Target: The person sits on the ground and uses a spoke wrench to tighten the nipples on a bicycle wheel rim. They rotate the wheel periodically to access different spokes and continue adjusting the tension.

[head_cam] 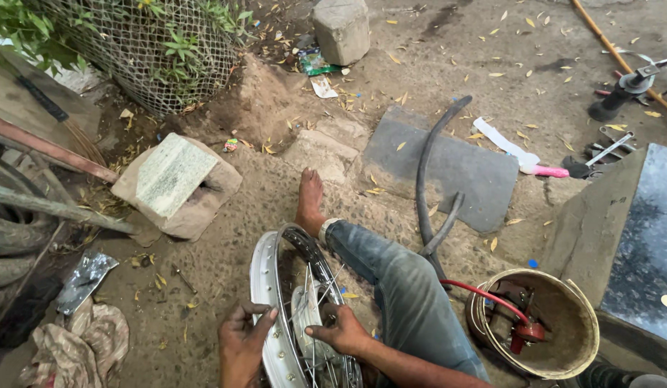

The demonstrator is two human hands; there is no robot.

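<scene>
Two hands are on one item — a spoked wheel rim (272, 302) stood near upright on the dirt ground (211, 259) between the person's knees, leaning against the bent leg in blue jeans (398, 287). The bare foot (309, 197) rests on the ground just beyond the rim's top edge.

Left hand (241, 341): fingers curled over the outer edge of the rim, closed on it from the outside. Right hand (344, 332): set inside the wheel among the spokes (315, 302), fingers bent and pinching at or near a spoke; whether it holds a small tool cannot be told.

Appearance: bright chromed metal, broad channel with a row of small holes along its face, thin wire spokes running to a hub (304, 316) partly hidden by the right hand. No tyre is fitted. The chrome shows dull patches and dust.

Handling, as judged: rigid and moderately heavy for its size, unlikely to flex at the rim. The plated surface looks slick, so a grip wrapped over the edge is safer than a flat palm. The spokes are thin and would bend under side load — poor places to lift from. The rim edge or the hub seem the sound holds.

Nearby: a length of black rubber tube (427, 172) lies over a grey slab (484, 179), and a round tub (556, 323) with a red hose sits just right of the knee.
</scene>
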